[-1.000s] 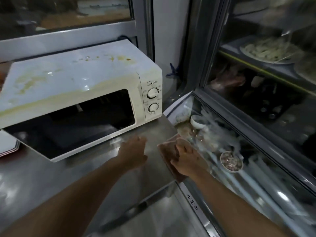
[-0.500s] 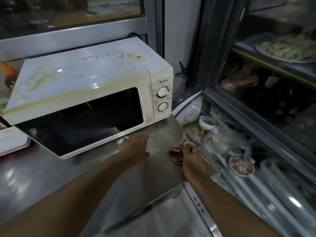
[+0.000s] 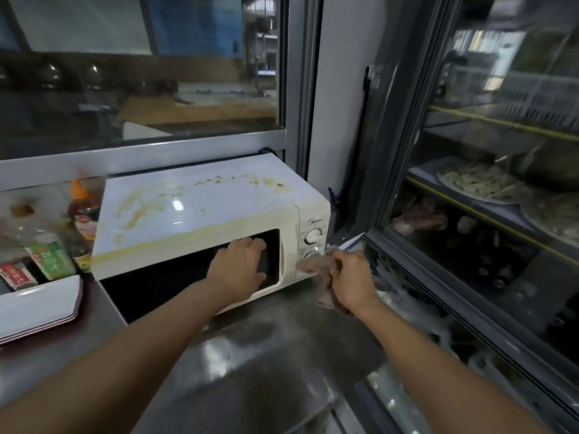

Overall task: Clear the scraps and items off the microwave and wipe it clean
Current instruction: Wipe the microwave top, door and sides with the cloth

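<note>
A stainless steel counter (image 3: pixel 275 349) carries a white Midea microwave (image 3: pixel 200 220), set at the counter's back against a window frame, with a glass-fronted display fridge (image 3: pixel 488 233) to its right. The microwave's top is glossy but dirty: yellowish smears spread over its left half, a yellow-brown band runs along the front edge, and small orange-brown spots dot the back right. Its dark door glass faces the viewer, and two round dials sit one above the other on the right panel.

The left hand (image 3: pixel 239 270) reaches forward with the arm extended and lies on the right part of the door, knuckles up, fingers bent over the window's edge; whether it truly grips there is hard to tell. The right hand (image 3: pixel 352 278) is just right of the lower dial, fingers curled tight around a crumpled pinkish-brown cloth (image 3: pixel 316 266) that touches the panel.

Left of the microwave stand sauce bottles (image 3: pixel 83 214) and stacked white trays (image 3: pixel 37 305).
</note>
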Demonstrator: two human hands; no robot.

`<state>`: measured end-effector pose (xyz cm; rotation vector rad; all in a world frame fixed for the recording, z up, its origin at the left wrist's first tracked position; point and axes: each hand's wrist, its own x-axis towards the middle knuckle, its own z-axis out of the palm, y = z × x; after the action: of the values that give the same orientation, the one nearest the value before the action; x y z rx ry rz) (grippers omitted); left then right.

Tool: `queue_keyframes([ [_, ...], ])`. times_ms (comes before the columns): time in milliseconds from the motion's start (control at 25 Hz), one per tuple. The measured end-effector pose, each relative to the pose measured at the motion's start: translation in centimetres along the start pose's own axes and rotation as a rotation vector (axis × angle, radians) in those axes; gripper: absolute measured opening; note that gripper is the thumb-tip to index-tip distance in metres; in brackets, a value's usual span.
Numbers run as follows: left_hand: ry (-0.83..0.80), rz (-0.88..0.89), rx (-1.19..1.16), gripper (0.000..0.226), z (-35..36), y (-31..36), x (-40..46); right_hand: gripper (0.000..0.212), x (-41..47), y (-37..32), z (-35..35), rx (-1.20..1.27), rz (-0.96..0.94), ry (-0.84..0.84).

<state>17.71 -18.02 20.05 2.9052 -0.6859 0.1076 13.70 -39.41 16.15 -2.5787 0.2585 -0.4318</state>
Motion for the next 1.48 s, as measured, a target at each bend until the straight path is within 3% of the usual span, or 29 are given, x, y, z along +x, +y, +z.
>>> queue_keyframes([
  [240,0.101,-0.059,-0.019,0.056,-3.5,-2.3,2.0,0.022,6.2,-5.9,-4.6,0.04,-0.123,0.124],
  [400,0.137,-0.138,-0.014,0.047,-4.2,-3.4,4.5,0.019,12.5,-7.6,-4.8,0.013,-0.218,0.105],
  [520,0.131,-0.252,-0.032,0.043,-3.8,-4.2,7.0,0.018,16.5,-7.5,-2.4,-0.035,-0.314,0.02],
  [720,0.115,-0.389,-0.015,0.041,-2.4,-5.4,9.6,0.049,19.1,-5.2,3.0,-0.185,-0.558,-0.348],
  [840,0.104,-0.405,-0.007,0.035,-1.8,-6.2,10.5,0.05,21.3,-5.1,4.9,-0.212,-0.677,-0.353],
  [1280,0.158,-0.323,-0.041,0.041,-1.9,-8.8,12.0,0.046,31.0,-10.8,9.3,-0.21,-0.649,-0.34],
  [1480,0.137,-0.371,0.057,0.041,-2.9,-11.6,12.3,0.051,26.1,-8.8,8.1,-0.007,-0.982,-0.542],
])
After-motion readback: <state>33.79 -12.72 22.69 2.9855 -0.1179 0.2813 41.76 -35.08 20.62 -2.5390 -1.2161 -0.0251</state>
